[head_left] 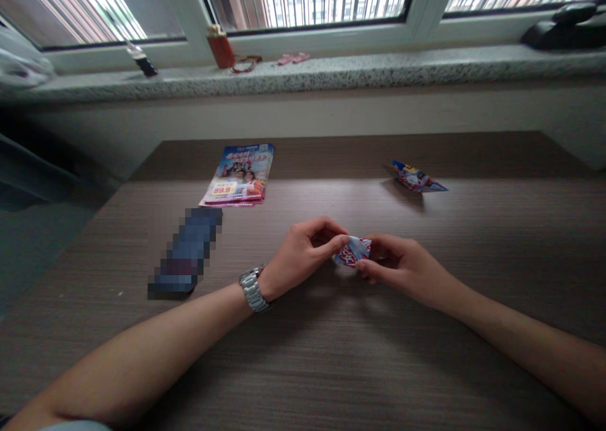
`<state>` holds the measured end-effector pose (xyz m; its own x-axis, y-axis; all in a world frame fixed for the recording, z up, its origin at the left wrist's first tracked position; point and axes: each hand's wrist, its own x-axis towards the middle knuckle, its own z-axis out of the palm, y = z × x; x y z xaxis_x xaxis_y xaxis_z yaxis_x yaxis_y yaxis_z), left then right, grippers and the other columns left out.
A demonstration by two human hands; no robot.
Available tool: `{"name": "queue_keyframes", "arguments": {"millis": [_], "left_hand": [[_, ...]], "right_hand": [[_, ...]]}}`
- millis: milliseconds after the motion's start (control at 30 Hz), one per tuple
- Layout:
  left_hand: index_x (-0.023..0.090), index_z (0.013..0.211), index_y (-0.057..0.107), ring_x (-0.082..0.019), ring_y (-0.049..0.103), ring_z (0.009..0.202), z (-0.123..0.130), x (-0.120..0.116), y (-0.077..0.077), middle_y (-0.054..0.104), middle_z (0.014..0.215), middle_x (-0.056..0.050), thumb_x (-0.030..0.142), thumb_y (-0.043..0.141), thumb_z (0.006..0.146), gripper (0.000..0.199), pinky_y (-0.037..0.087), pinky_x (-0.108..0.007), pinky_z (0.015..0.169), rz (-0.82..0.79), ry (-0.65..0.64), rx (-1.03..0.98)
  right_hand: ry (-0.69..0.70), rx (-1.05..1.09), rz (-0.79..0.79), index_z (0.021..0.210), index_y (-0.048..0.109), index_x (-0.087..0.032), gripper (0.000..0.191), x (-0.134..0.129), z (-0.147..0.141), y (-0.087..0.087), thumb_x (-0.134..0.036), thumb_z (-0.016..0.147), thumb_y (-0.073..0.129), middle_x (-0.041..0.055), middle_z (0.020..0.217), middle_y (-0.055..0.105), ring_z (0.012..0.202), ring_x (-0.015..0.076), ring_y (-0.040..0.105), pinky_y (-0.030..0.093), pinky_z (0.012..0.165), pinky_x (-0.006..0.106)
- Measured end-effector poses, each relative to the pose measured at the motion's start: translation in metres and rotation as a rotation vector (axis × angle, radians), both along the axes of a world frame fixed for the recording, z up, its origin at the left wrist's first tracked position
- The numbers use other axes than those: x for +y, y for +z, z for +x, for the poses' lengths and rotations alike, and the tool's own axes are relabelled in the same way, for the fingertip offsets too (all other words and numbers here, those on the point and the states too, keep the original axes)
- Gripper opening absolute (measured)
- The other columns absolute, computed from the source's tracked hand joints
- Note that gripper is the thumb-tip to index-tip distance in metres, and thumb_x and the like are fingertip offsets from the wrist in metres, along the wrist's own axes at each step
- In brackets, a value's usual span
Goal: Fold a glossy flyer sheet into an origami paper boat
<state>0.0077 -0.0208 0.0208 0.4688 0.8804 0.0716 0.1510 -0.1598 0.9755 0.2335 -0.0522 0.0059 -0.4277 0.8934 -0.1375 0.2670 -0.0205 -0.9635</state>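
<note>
Between my two hands is a small folded piece of printed paper (353,252), light blue and white with red lettering, held a little above the table. My left hand (315,245), with a metal watch (254,288) on the wrist, pinches its left side, thumb in front. Thumb and fingers of my right hand (398,260) grip the right side. The fingers behind the paper are partly hidden. Farther back on the right, a folded paper piece (416,178) in blue, red and yellow rests on the table. A stack of colourful flyers (241,174) lies at the back left.
A pixelated dark flat object (187,251) lies on the brown wooden table (303,368), left of my left hand. Behind it, the stone windowsill (379,68) bears a red lighter-shaped item (220,47) with a cord, a small black-tipped item (142,60) and a dark object (565,30).
</note>
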Motion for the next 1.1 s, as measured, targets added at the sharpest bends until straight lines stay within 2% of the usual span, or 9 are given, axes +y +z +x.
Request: {"name": "queue_keyframes", "arguments": {"millis": [233,400,600,833,1100], "left_hand": [[0.013,0.097,0.071,-0.012,0.068,0.079,0.0002,0.0,-0.0011,0.074,0.09,-0.004,0.035,0.07,0.093,0.022,0.054,-0.021,0.071,0.004,0.016,-0.004],[0.014,0.099,0.071,-0.013,0.068,0.081,-0.0012,0.0014,-0.0045,0.074,0.093,-0.004,0.038,0.068,0.094,0.025,0.054,-0.022,0.073,0.022,0.014,0.024],[0.014,0.1,0.07,-0.014,0.068,0.083,-0.0021,0.0031,-0.008,0.074,0.094,-0.005,0.039,0.066,0.095,0.026,0.054,-0.023,0.074,0.024,-0.009,0.032],[0.014,0.099,0.071,-0.012,0.066,0.081,-0.0047,0.0037,-0.0069,0.074,0.091,-0.004,0.04,0.065,0.096,0.027,0.051,-0.021,0.072,0.004,-0.092,0.069],[0.012,0.092,0.069,-0.011,0.063,0.075,-0.0043,0.0036,-0.0081,0.071,0.085,-0.004,0.041,0.066,0.095,0.029,0.048,-0.02,0.067,-0.008,-0.068,0.041]], "right_hand": [[0.006,0.033,-0.051,0.104,0.069,-0.021,0.032,-0.0001,0.0002,-0.0008,-0.045,0.084,0.076,0.0036,0.09,0.075,0.079,0.0187,0.071,0.059,0.067,0.03],[0.012,0.1,-0.109,0.107,0.07,-0.02,0.034,0.0028,0.0011,-0.0029,-0.048,0.087,0.072,0.006,0.097,0.078,0.083,0.0205,0.074,0.062,0.075,0.034],[0.001,0.093,-0.071,0.102,0.072,-0.02,0.03,0.0039,0.0016,0.0005,-0.047,0.09,0.069,0.0047,0.09,0.077,0.078,0.0186,0.073,0.062,0.073,0.033],[-0.028,0.071,-0.002,0.1,0.069,-0.02,0.025,0.0044,0.0039,-0.0012,-0.044,0.091,0.068,0.0033,0.086,0.074,0.074,0.0173,0.071,0.06,0.067,0.03],[-0.035,0.088,-0.031,0.106,0.07,-0.021,0.031,0.0035,0.0006,-0.0011,-0.049,0.091,0.067,0.0034,0.085,0.075,0.075,0.0186,0.073,0.062,0.067,0.031]]}}
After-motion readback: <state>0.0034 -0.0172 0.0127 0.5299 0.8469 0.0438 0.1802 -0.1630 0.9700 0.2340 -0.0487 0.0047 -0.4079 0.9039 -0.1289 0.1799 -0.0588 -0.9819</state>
